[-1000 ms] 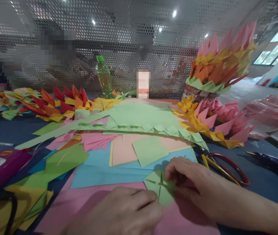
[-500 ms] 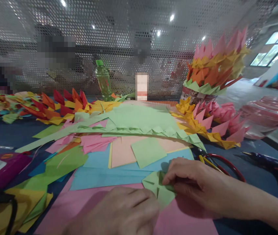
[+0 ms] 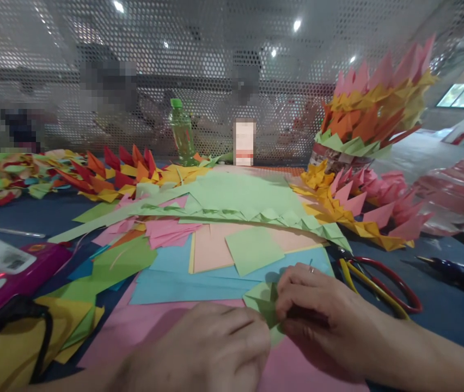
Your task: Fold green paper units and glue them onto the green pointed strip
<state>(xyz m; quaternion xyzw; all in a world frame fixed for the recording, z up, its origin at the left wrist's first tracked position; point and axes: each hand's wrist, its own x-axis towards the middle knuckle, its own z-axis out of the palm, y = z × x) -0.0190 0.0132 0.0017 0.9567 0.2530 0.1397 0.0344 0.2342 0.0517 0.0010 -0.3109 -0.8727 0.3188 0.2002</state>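
Note:
A small light-green square of paper (image 3: pixel 260 300), creased and partly folded, lies over pink and blue sheets at the lower middle. My right hand (image 3: pixel 317 310) pinches its right side between thumb and fingers, and that edge is lifted. My left hand (image 3: pixel 224 340) is closed at the paper's lower left, knuckles up; its fingertips are mostly hidden behind the hand. Just beyond the hands a flat green square (image 3: pixel 254 250) rests on peach paper (image 3: pixel 211 256) and blue sheets (image 3: pixel 162 286). Pink paper (image 3: pixel 297 362) spreads beneath both hands.
Red-and-yellow-handled scissors (image 3: pixel 374 286) lie right of my right hand. A magenta power strip (image 3: pixel 44 267) with a black plug is at left. Behind stand a green bottle (image 3: pixel 182 133) and a layered folded-paper piece (image 3: pixel 373 111). A green folded strip (image 3: pixel 264 215) crosses the middle.
My right hand's fingers have curled further over the green paper, whose right side is now raised and folding inward. My left hand stays beside it. The whole view has shifted slightly.

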